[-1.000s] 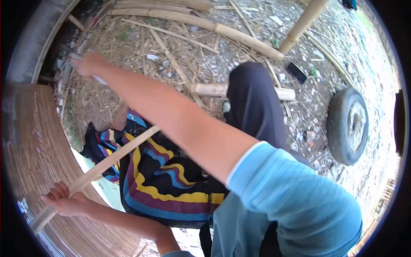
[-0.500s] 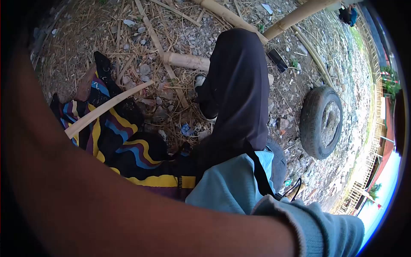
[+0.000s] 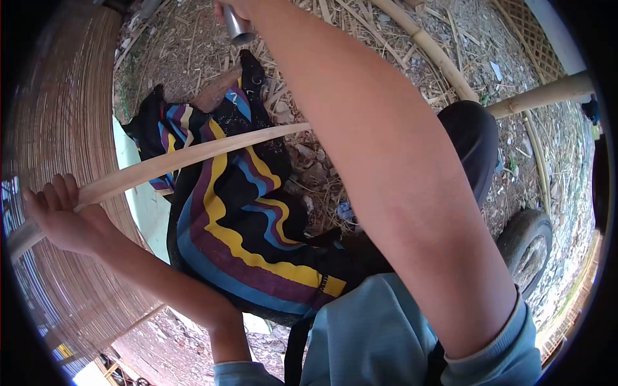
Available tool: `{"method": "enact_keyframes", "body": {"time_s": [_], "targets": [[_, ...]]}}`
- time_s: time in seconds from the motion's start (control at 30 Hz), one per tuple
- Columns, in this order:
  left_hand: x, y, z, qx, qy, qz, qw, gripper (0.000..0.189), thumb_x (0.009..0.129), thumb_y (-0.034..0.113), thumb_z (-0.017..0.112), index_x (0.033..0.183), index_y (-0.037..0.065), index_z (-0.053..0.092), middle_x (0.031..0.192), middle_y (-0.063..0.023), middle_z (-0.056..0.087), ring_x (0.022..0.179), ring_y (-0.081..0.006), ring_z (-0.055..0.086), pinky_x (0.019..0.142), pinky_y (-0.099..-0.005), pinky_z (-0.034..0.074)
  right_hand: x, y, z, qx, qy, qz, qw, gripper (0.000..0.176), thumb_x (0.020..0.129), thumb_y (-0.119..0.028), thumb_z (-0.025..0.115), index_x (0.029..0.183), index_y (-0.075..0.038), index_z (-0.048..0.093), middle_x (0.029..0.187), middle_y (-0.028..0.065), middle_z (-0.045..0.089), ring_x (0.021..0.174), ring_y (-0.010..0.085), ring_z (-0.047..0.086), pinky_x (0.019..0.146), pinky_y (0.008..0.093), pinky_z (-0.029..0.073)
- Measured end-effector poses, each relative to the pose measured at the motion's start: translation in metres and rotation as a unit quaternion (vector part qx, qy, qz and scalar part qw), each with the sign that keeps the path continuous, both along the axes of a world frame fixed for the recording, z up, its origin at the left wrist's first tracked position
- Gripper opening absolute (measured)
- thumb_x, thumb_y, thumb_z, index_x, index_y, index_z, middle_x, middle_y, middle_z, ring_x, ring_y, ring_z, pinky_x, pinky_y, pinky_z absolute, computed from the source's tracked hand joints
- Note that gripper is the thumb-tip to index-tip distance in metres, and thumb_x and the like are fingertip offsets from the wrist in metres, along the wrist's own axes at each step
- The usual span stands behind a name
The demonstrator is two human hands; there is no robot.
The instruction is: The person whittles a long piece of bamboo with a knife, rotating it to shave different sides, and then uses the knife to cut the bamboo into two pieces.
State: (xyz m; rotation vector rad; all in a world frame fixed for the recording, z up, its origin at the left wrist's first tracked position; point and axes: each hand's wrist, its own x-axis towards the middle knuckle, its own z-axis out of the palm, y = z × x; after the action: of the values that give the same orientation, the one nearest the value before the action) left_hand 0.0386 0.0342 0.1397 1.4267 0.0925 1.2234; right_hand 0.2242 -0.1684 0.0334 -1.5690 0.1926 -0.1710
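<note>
My left hand [image 3: 67, 215] is closed around a long pale bamboo strip [image 3: 193, 153] at the left. The strip slants up to the right over the striped cloth, and its far end meets the edge of my right forearm in view. At the top edge my right hand [image 3: 243, 8], partly cut off, grips a tool with a metal tube end [image 3: 238, 27]; the rest of that tool is out of view. Black cloth with yellow, blue and maroon wavy stripes [image 3: 219, 212] covers my leg.
A rolled or standing screen of thin slats [image 3: 71, 109] stands close on the left. Bamboo poles [image 3: 425, 45] lie on the littered ground ahead, with another pole [image 3: 541, 93] at the right. An old tyre [image 3: 524, 251] lies to the right.
The view has swung left, bringing my left hand and the slat screen into sight. My right arm, earlier across the bottom, now reaches up and forward with the metal-ended tool visible.
</note>
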Motion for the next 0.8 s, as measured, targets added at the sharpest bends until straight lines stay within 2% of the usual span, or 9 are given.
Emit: {"method": "enact_keyframes", "body": {"time_s": [0.03,0.1,0.17,0.23,0.4,0.47,0.57,0.67,0.8], "targets": [[0.0,-0.01,0.003,-0.026,0.005,-0.034,0.999,0.034,0.093,0.018,0.05,0.067,0.014,0.027,0.056,0.0026,0.016,0.05,-0.0078,0.017,0.044,-0.0251,0.019,-0.008,-0.017,-0.015,0.009,0.022,0.016,1.0,0.055,0.09,-0.047,0.042,0.066,0.0,0.058,0.052,0.0078,0.057,0.046,0.0184,0.059,0.046,0.0345,0.05],[-0.003,-0.018,0.004,-0.015,-0.001,-0.024,1.0,0.034,0.093,0.018,0.05,0.066,0.014,0.029,0.055,0.0031,0.017,0.049,-0.0074,0.018,0.044,-0.0247,0.019,-0.031,-0.045,-0.052,-0.007,0.089,0.123,0.988,0.054,0.09,-0.053,0.041,0.072,-0.002,0.046,0.057,0.0064,0.051,0.041,0.0154,0.049,0.041,0.0321,0.045],[-0.002,-0.018,0.004,-0.009,-0.005,-0.017,1.0,0.033,0.093,0.019,0.049,0.066,0.014,0.031,0.055,0.0035,0.019,0.048,-0.007,0.019,0.043,-0.0242,0.019,-0.072,-0.058,-0.082,-0.063,0.128,0.114,0.983,0.06,0.089,-0.055,0.039,0.077,0.001,0.054,0.053,0.0074,0.054,0.042,0.0181,0.055,0.044,0.0327,0.046],[-0.001,-0.018,0.003,-0.03,0.003,-0.1,0.995,0.034,0.094,0.024,0.05,0.067,0.014,0.032,0.054,0.0044,0.02,0.047,-0.0058,0.018,0.042,-0.0232,0.017,-0.123,-0.065,-0.099,-0.088,0.174,0.13,0.972,0.058,0.089,-0.055,0.04,0.087,0.002,0.054,0.052,0.0078,0.053,0.042,0.0173,0.056,0.043,0.0327,0.045],[0.017,-0.039,-0.024,-0.122,-0.014,-0.281,0.952,0.032,0.097,0.031,0.043,0.072,0.012,0.037,0.054,0.0042,0.023,0.044,-0.0059,0.016,0.04,-0.0213,0.018,-0.231,-0.042,-0.158,0.029,0.239,0.165,0.957,0.047,0.092,-0.047,0.044,0.094,-0.001,0.053,0.048,0.0044,0.049,0.037,0.0131,0.051,0.037,0.0288,0.04],[0.018,-0.046,-0.022,-0.097,-0.017,-0.282,0.954,0.033,0.096,0.033,0.044,0.071,0.012,0.037,0.053,0.0042,0.022,0.044,-0.006,0.017,0.039,-0.0214,0.017,-0.246,-0.03,-0.144,0.037,0.248,0.203,0.946,0.044,0.093,-0.044,0.043,0.093,-0.001,0.052,0.052,0.0103,0.053,0.043,0.023,0.056,0.044,0.0355,0.044],[0.021,-0.045,-0.023,-0.128,-0.022,-0.251,0.959,0.037,0.094,0.037,0.047,0.068,0.013,0.035,0.052,0.0042,0.021,0.044,-0.0061,0.016,0.038,-0.0212,0.015,-0.256,-0.019,-0.133,-0.016,0.175,0.228,0.958,0.04,0.093,-0.039,0.043,0.095,0.0,0.052,0.069,0.0251,0.058,0.073,0.0453,0.058,0.066,0.0482,0.046],[0.028,-0.044,-0.023,-0.128,-0.021,-0.219,0.967,0.037,0.095,0.037,0.046,0.068,0.013,0.035,0.053,0.0041,0.02,0.044,-0.0065,0.015,0.039,-0.0214,0.014,-0.267,-0.013,-0.183,-0.082,0.141,0.154,0.975,0.041,0.092,-0.04,0.044,0.096,-0.001,0.054,0.071,0.0255,0.059,0.073,0.0443,0.059,0.066,0.0474,0.046],[0.035,-0.036,-0.026,-0.137,-0.011,-0.187,0.973,0.037,0.095,0.036,0.045,0.068,0.013,0.034,0.054,0.0041,0.019,0.045,-0.0066,0.014,0.039,-0.0221,0.014,-0.257,-0.03,-0.226,-0.085,0.269,0.148,0.948,0.045,0.092,-0.043,0.044,0.09,0.0,0.057,0.074,0.0255,0.06,0.076,0.044,0.059,0.067,0.0483,0.046]]}}
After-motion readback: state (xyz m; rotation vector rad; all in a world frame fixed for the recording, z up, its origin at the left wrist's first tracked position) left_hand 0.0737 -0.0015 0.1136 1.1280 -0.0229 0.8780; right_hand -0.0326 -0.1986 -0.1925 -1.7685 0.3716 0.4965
